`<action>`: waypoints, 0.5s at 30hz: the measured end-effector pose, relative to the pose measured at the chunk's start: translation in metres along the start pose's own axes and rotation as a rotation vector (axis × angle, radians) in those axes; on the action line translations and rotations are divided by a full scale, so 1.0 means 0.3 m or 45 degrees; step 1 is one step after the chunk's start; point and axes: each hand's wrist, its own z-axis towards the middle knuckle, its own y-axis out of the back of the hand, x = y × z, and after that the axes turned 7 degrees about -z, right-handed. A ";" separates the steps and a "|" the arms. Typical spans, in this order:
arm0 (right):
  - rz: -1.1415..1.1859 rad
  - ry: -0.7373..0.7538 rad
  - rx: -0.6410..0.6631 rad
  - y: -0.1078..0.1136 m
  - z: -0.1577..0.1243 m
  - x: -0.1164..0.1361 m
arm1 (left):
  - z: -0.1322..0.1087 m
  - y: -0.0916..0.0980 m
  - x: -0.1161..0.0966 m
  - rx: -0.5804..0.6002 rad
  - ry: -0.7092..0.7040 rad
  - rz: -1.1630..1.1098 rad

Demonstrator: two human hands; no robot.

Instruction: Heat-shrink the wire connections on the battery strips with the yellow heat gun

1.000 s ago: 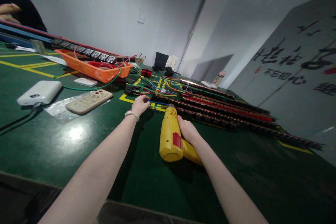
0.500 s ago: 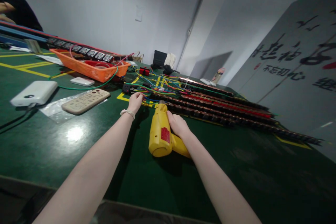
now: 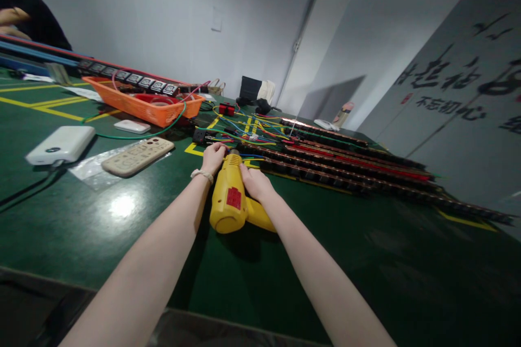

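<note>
A yellow heat gun (image 3: 228, 195) with a red label on its back lies in the grip of my right hand (image 3: 257, 181), its nozzle pointing away from me at the wires. My left hand (image 3: 214, 157) is just left of the nozzle, fingers closed together among thin coloured wires (image 3: 254, 156). What those fingers pinch is too small and partly hidden, but wires run out beside them. Beyond and right of both hands, long dark strips (image 3: 325, 173) with copper-coloured edges lie side by side, with wires joining their left ends.
An orange basket (image 3: 154, 114) with red coils stands at the back left. Nearer lie a phone in a beige case (image 3: 138, 158) on a plastic bag, a white power bank (image 3: 61, 145) with a cable, and a small white case (image 3: 132, 127). A person (image 3: 30, 13) sits far left.
My right hand has shifted the heat gun left, bringing its nozzle close beside my left hand. My left hand stays at the wires. The view has turned slightly.
</note>
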 end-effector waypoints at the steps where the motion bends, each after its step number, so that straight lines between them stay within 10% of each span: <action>1: 0.003 0.010 0.002 -0.004 0.007 0.008 | 0.001 0.002 0.000 0.010 0.005 -0.002; 15: 0.029 0.016 0.019 0.005 -0.004 -0.008 | -0.004 0.006 -0.016 0.038 0.066 -0.121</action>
